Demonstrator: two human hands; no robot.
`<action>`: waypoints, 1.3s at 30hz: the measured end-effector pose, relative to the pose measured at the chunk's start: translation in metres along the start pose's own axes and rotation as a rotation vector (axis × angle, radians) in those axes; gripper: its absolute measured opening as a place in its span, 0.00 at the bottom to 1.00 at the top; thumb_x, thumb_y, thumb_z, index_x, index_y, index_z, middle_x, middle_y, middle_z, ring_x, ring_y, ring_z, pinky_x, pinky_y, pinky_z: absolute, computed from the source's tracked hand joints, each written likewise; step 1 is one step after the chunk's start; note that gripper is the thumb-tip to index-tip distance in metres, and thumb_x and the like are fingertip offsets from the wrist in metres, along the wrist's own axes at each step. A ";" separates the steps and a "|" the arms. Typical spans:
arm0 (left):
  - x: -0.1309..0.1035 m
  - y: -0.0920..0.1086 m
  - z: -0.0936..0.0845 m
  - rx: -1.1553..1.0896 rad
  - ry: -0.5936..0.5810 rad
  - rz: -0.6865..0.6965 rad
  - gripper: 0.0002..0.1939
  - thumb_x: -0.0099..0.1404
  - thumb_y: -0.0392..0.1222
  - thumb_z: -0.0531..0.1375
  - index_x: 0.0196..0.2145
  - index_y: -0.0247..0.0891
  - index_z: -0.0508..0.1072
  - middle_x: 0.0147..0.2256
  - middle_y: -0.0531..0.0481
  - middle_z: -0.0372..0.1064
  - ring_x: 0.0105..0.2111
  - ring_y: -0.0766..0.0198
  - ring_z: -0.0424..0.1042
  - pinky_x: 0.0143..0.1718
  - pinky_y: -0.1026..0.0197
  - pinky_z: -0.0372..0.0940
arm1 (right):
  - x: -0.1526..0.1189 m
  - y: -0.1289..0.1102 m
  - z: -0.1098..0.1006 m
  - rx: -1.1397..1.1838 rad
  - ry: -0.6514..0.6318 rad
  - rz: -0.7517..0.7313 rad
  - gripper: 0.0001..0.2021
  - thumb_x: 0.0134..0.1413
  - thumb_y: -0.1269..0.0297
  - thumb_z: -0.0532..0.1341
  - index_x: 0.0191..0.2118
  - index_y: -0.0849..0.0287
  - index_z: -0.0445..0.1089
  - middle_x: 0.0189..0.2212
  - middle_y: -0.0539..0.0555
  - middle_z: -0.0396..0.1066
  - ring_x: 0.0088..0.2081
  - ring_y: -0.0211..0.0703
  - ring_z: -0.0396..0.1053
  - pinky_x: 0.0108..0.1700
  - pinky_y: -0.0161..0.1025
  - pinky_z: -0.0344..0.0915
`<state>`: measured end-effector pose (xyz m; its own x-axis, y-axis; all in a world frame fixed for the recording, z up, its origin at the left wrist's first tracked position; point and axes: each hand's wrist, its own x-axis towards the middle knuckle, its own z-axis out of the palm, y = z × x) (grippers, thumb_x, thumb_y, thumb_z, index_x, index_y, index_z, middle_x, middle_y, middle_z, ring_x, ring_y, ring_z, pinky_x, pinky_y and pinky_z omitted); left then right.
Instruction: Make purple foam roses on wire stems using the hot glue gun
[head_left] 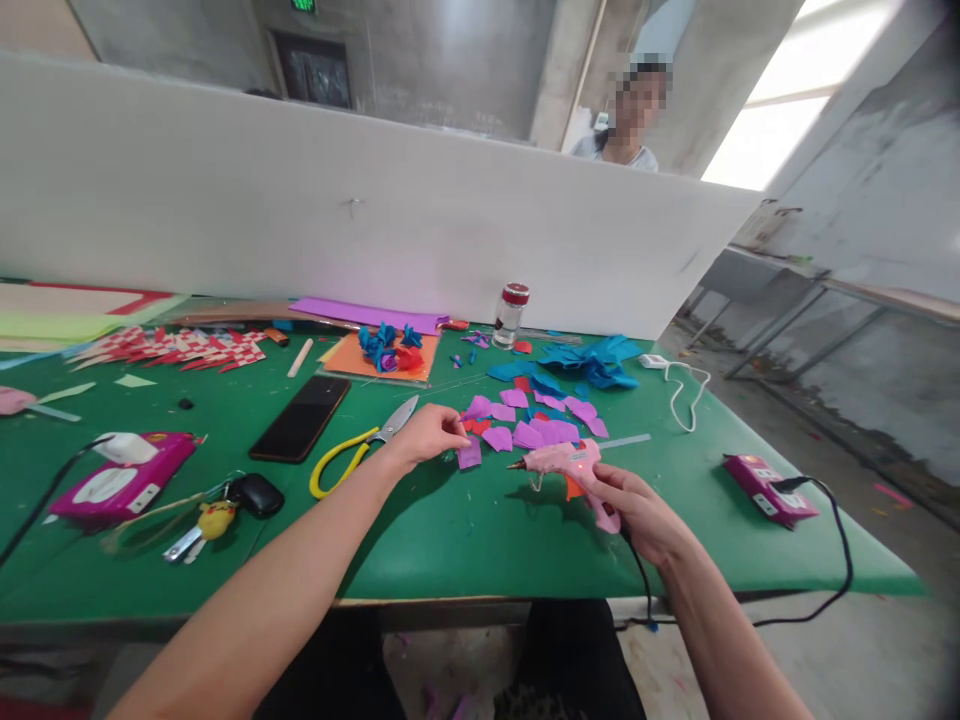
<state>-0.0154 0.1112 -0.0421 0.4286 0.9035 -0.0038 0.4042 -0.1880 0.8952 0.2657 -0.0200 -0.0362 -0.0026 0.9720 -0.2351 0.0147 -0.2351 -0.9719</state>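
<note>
My left hand [435,434] is closed in a pinch on a small purple paper piece [469,453] at the middle of the green table [442,540]. My right hand [637,508] is wrapped round the handle of a pink glue gun [564,458], whose nozzle points left toward the paper piece. A clear glue stick [627,440] sticks out of its back. Behind the gun lie loose purple pieces [546,432] with some red and blue ones among them. Yellow-handled scissors [341,462] rest open, just left of my left hand.
A phone [301,418], keys with a yellow charm [216,520] and a magenta pack [135,480] lie left. Blue paper [600,360], a glass jar [511,315] and folded paper flowers [390,347] stand behind. Another pack [769,490] sits right. A person [619,150] is beyond the white partition [420,220].
</note>
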 end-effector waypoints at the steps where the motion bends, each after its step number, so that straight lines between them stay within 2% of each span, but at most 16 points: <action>1: -0.001 0.001 -0.001 -0.056 -0.004 -0.010 0.06 0.46 0.39 0.65 0.20 0.36 0.72 0.20 0.54 0.69 0.23 0.66 0.67 0.28 0.64 0.59 | 0.001 0.001 -0.006 -0.014 0.012 0.002 0.20 0.42 0.48 0.69 0.33 0.61 0.72 0.24 0.49 0.69 0.22 0.32 0.61 0.21 0.29 0.54; 8: -0.004 0.006 -0.005 -0.383 -0.081 -0.102 0.13 0.43 0.42 0.70 0.22 0.35 0.71 0.20 0.55 0.66 0.20 0.73 0.59 0.21 0.68 0.50 | 0.009 0.016 -0.029 -0.142 0.117 -0.053 0.27 0.33 0.44 0.70 0.35 0.60 0.71 0.25 0.51 0.71 0.22 0.35 0.62 0.21 0.31 0.55; 12: -0.005 0.009 -0.008 -0.514 -0.093 -0.129 0.16 0.42 0.43 0.71 0.22 0.35 0.69 0.20 0.57 0.62 0.19 0.75 0.55 0.19 0.68 0.47 | 0.016 0.033 -0.046 -0.355 0.262 -0.092 0.26 0.40 0.39 0.63 0.33 0.59 0.70 0.18 0.47 0.65 0.16 0.34 0.56 0.20 0.34 0.52; 15: -0.008 0.015 -0.013 -0.489 -0.060 -0.102 0.16 0.42 0.44 0.71 0.22 0.35 0.69 0.20 0.57 0.62 0.19 0.74 0.56 0.20 0.68 0.48 | 0.017 0.032 -0.051 -0.717 0.480 -0.226 0.22 0.45 0.42 0.62 0.31 0.58 0.72 0.22 0.51 0.68 0.24 0.43 0.64 0.29 0.40 0.61; 18: -0.012 0.023 -0.018 -0.358 0.010 -0.033 0.14 0.44 0.44 0.70 0.22 0.35 0.70 0.21 0.56 0.65 0.21 0.72 0.60 0.22 0.67 0.52 | 0.018 0.014 -0.030 -0.878 0.660 -0.453 0.19 0.48 0.46 0.61 0.34 0.58 0.73 0.33 0.59 0.72 0.37 0.53 0.68 0.41 0.47 0.62; 19: -0.013 0.026 -0.020 -0.310 0.033 -0.003 0.14 0.45 0.44 0.69 0.22 0.35 0.70 0.22 0.55 0.67 0.22 0.70 0.63 0.24 0.66 0.55 | 0.020 0.005 -0.017 -0.854 0.621 -0.518 0.17 0.53 0.48 0.59 0.36 0.57 0.73 0.36 0.59 0.72 0.40 0.53 0.67 0.44 0.48 0.62; 21: -0.015 0.031 -0.024 -0.232 0.064 0.043 0.13 0.46 0.45 0.69 0.21 0.35 0.71 0.22 0.55 0.68 0.24 0.68 0.65 0.28 0.65 0.59 | 0.026 -0.014 0.016 -0.759 0.433 -0.612 0.14 0.58 0.55 0.56 0.39 0.57 0.74 0.39 0.58 0.74 0.44 0.50 0.67 0.46 0.45 0.62; 24: -0.017 0.035 -0.028 -0.171 0.080 0.059 0.11 0.47 0.44 0.67 0.21 0.35 0.71 0.22 0.54 0.69 0.25 0.67 0.67 0.31 0.64 0.60 | 0.041 -0.036 0.065 -0.703 0.209 -0.655 0.10 0.58 0.61 0.57 0.40 0.55 0.75 0.39 0.55 0.75 0.44 0.47 0.68 0.47 0.43 0.62; 27: -0.016 0.033 -0.032 -0.177 0.124 0.062 0.10 0.47 0.44 0.67 0.23 0.35 0.72 0.23 0.53 0.71 0.26 0.65 0.68 0.32 0.63 0.61 | 0.055 -0.046 0.096 -0.738 0.086 -0.681 0.12 0.60 0.65 0.55 0.44 0.56 0.74 0.43 0.56 0.75 0.46 0.47 0.68 0.49 0.43 0.61; 31: -0.012 0.024 -0.040 -0.228 0.274 0.091 0.11 0.49 0.45 0.67 0.25 0.35 0.73 0.23 0.54 0.70 0.26 0.66 0.67 0.31 0.64 0.59 | 0.040 -0.048 0.104 -0.788 0.031 -0.596 0.16 0.60 0.62 0.55 0.51 0.59 0.70 0.42 0.59 0.75 0.44 0.49 0.71 0.45 0.42 0.63; 34: -0.009 0.017 -0.046 -0.331 0.349 0.095 0.12 0.48 0.45 0.68 0.26 0.35 0.72 0.24 0.54 0.70 0.26 0.67 0.67 0.31 0.65 0.60 | 0.016 -0.049 0.101 -0.770 -0.347 -0.508 0.21 0.52 0.55 0.64 0.51 0.55 0.70 0.31 0.52 0.78 0.32 0.45 0.73 0.34 0.36 0.64; 35: -0.009 0.016 -0.048 -0.353 0.355 0.091 0.13 0.48 0.45 0.69 0.26 0.35 0.72 0.24 0.53 0.70 0.26 0.67 0.67 0.31 0.64 0.60 | 0.012 -0.049 0.100 -0.731 -0.486 -0.483 0.19 0.50 0.53 0.64 0.47 0.54 0.73 0.29 0.51 0.77 0.29 0.43 0.72 0.31 0.34 0.63; 36: -0.008 0.015 -0.049 -0.360 0.351 0.091 0.13 0.47 0.45 0.69 0.26 0.35 0.72 0.25 0.53 0.70 0.26 0.67 0.67 0.31 0.64 0.61 | 0.012 -0.050 0.100 -0.683 -0.550 -0.464 0.15 0.51 0.52 0.63 0.41 0.55 0.76 0.27 0.50 0.77 0.27 0.41 0.71 0.28 0.33 0.61; 37: -0.009 0.015 -0.049 -0.350 0.339 0.096 0.13 0.47 0.45 0.69 0.26 0.35 0.72 0.25 0.53 0.70 0.26 0.66 0.67 0.31 0.64 0.61 | 0.017 -0.050 0.100 -0.633 -0.526 -0.462 0.13 0.53 0.52 0.61 0.35 0.56 0.77 0.25 0.50 0.75 0.25 0.39 0.69 0.27 0.32 0.60; 38: -0.009 0.015 -0.049 -0.325 0.324 0.105 0.12 0.48 0.45 0.69 0.26 0.35 0.72 0.25 0.53 0.70 0.26 0.66 0.67 0.32 0.64 0.61 | 0.026 -0.051 0.102 -0.581 -0.397 -0.476 0.14 0.55 0.53 0.59 0.29 0.58 0.76 0.22 0.50 0.74 0.24 0.39 0.68 0.26 0.32 0.58; 39: -0.010 0.016 -0.049 -0.292 0.305 0.114 0.12 0.48 0.45 0.68 0.26 0.36 0.73 0.24 0.53 0.70 0.27 0.66 0.67 0.32 0.64 0.61 | 0.038 -0.051 0.103 -0.529 -0.197 -0.509 0.16 0.57 0.55 0.56 0.26 0.59 0.74 0.21 0.50 0.72 0.24 0.38 0.67 0.26 0.32 0.58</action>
<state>-0.0530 0.1183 -0.0063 0.1811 0.9639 0.1954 0.1042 -0.2164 0.9707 0.1615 0.0281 0.0029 -0.3153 0.9290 0.1938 0.4409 0.3242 -0.8370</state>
